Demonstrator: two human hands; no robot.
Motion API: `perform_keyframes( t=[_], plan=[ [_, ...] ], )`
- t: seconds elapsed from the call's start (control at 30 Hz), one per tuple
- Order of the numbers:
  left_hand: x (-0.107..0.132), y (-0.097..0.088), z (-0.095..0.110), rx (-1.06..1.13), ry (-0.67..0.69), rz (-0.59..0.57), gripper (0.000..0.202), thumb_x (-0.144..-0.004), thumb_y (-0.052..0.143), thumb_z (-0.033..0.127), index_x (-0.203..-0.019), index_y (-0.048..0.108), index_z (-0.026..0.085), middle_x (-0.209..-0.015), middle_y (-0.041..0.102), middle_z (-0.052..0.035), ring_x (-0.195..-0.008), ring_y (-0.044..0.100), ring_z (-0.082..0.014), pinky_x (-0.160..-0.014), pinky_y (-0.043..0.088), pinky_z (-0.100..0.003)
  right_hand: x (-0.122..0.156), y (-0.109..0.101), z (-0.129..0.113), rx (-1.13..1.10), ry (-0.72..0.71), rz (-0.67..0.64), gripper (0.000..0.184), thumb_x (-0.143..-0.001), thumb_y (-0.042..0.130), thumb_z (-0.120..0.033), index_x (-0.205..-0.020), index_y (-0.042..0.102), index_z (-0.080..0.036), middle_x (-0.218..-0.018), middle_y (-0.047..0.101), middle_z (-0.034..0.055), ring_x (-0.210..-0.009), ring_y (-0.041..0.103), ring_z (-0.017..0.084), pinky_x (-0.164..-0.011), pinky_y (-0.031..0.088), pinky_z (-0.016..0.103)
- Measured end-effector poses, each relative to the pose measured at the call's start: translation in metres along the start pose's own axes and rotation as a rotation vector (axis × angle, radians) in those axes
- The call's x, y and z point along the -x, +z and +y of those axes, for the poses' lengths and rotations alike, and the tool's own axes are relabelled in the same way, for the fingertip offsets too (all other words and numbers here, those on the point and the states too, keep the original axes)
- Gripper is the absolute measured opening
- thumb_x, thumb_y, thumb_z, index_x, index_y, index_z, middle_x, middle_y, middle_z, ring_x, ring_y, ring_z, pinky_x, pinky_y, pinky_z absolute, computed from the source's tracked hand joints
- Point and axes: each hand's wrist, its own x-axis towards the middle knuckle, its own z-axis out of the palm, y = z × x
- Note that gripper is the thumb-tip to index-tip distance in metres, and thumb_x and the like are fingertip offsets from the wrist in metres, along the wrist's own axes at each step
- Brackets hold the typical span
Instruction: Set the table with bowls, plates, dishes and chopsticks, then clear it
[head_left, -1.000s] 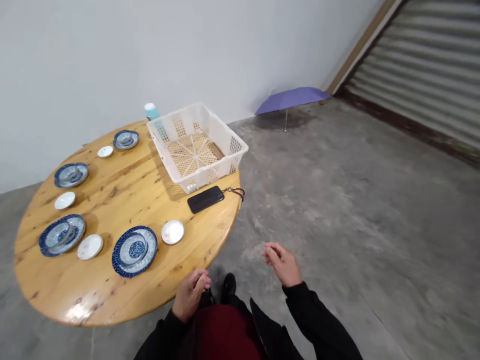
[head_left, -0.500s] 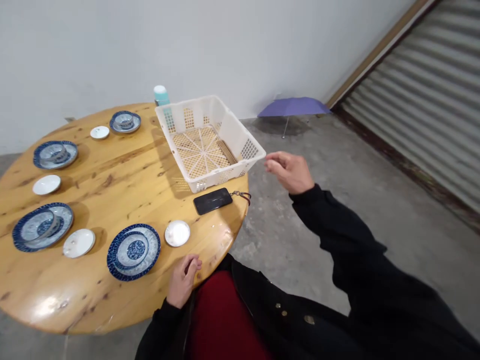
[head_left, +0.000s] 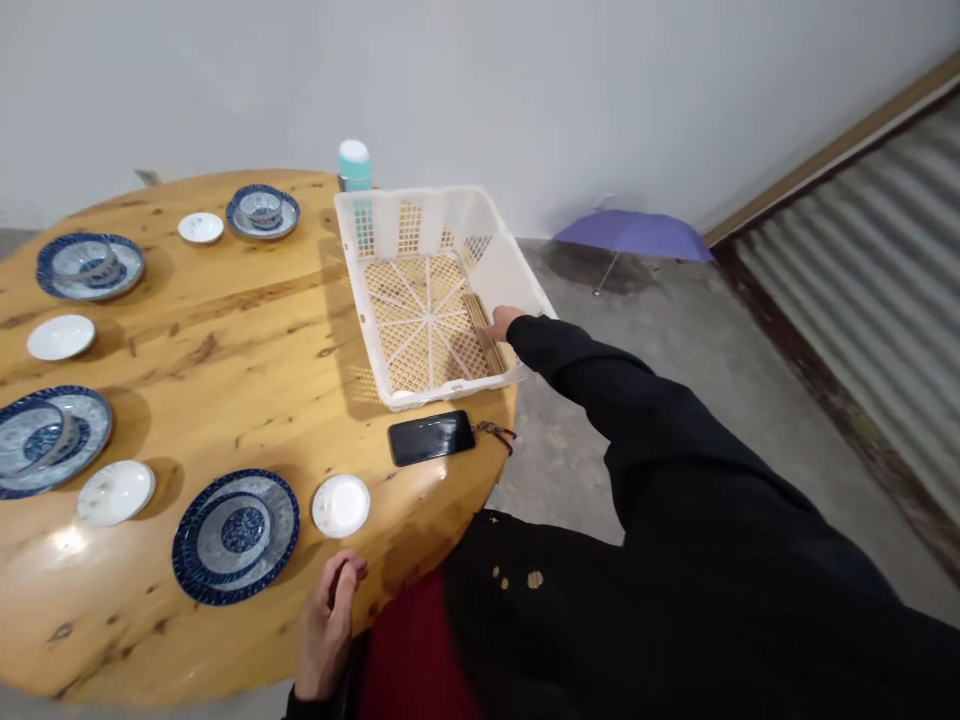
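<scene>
My right hand [head_left: 504, 322] reaches over the rim into the white plastic basket [head_left: 420, 215], its fingertips at a bundle of wooden chopsticks [head_left: 480, 328] lying along the basket's right side; most of the fingers are hidden by the sleeve. My left hand [head_left: 328, 620] rests on the near edge of the round wooden table [head_left: 225, 330], fingers loosely curled, holding nothing. Nearest to it are a small white saucer [head_left: 340, 505] and a blue patterned plate with a bowl [head_left: 235, 534].
A black phone [head_left: 431, 437] with a lanyard lies in front of the basket. Several blue plate-and-bowl sets [head_left: 89, 264] and white saucers [head_left: 60, 336] ring the table. A teal-capped bottle [head_left: 354, 165] stands behind the basket. A purple umbrella [head_left: 634, 233] lies open on the concrete floor.
My right hand moved from beside the table up and into the basket, down to the chopsticks. My left hand stayed at the table's near edge. The view shifted toward the table.
</scene>
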Motion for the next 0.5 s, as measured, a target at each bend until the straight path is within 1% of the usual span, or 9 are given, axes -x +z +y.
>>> perform_keyframes(
  t=[0.13, 0.23, 0.3, 0.37, 0.5],
  plan=[
    [-0.009, 0.017, 0.013, 0.035, -0.021, 0.010, 0.067, -0.071, 0.057, 0.076, -0.099, 0.067, 0.016, -0.099, 0.074, -0.0134, -0.091, 0.072, -0.0285, -0.087, 0.058, -0.043, -0.031, 0.023, -0.007, 0.026, 0.042, -0.142, 0.040, -0.086, 0.066, -0.024, -0.117, 0.064, 0.002, -0.115, 0.066, 0.0261, -0.108, 0.063, 0.028, -0.088, 0.049, 0.031],
    [-0.017, 0.027, 0.023, 0.038, -0.015, 0.000, 0.064, -0.073, 0.057, 0.074, -0.099, 0.067, 0.017, -0.096, 0.074, -0.0124, -0.091, 0.072, -0.0281, -0.087, 0.058, -0.043, -0.043, 0.036, -0.014, 0.044, 0.056, -0.203, 0.041, -0.088, 0.062, -0.021, -0.122, 0.061, 0.002, -0.121, 0.063, 0.0267, -0.113, 0.061, 0.030, -0.092, 0.048, 0.035],
    [-0.022, 0.031, 0.029, 0.033, 0.001, -0.014, 0.061, -0.076, 0.056, 0.072, -0.099, 0.067, 0.017, -0.095, 0.074, -0.0116, -0.091, 0.072, -0.0275, -0.086, 0.058, -0.042, -0.046, 0.042, -0.017, 0.055, 0.058, -0.220, 0.041, -0.088, 0.061, -0.021, -0.123, 0.061, 0.000, -0.121, 0.063, 0.0261, -0.114, 0.060, 0.030, -0.094, 0.047, 0.037],
    [-0.026, 0.034, 0.033, 0.021, 0.018, -0.011, 0.059, -0.078, 0.055, 0.071, -0.099, 0.067, 0.018, -0.095, 0.074, -0.0111, -0.091, 0.071, -0.0270, -0.086, 0.058, -0.041, -0.047, 0.046, -0.018, 0.062, 0.064, -0.225, 0.041, -0.088, 0.060, -0.023, -0.123, 0.061, -0.001, -0.120, 0.063, 0.0259, -0.113, 0.060, 0.030, -0.093, 0.047, 0.038],
    [-0.030, 0.038, 0.032, 0.013, 0.019, -0.021, 0.057, -0.080, 0.053, 0.069, -0.101, 0.067, 0.018, -0.097, 0.074, -0.0109, -0.093, 0.071, -0.0266, -0.087, 0.057, -0.040, -0.047, 0.054, -0.019, 0.076, 0.087, -0.222, 0.044, -0.088, 0.060, -0.031, -0.121, 0.062, -0.001, -0.118, 0.064, 0.0266, -0.111, 0.061, 0.032, -0.090, 0.049, 0.038]
  ],
)
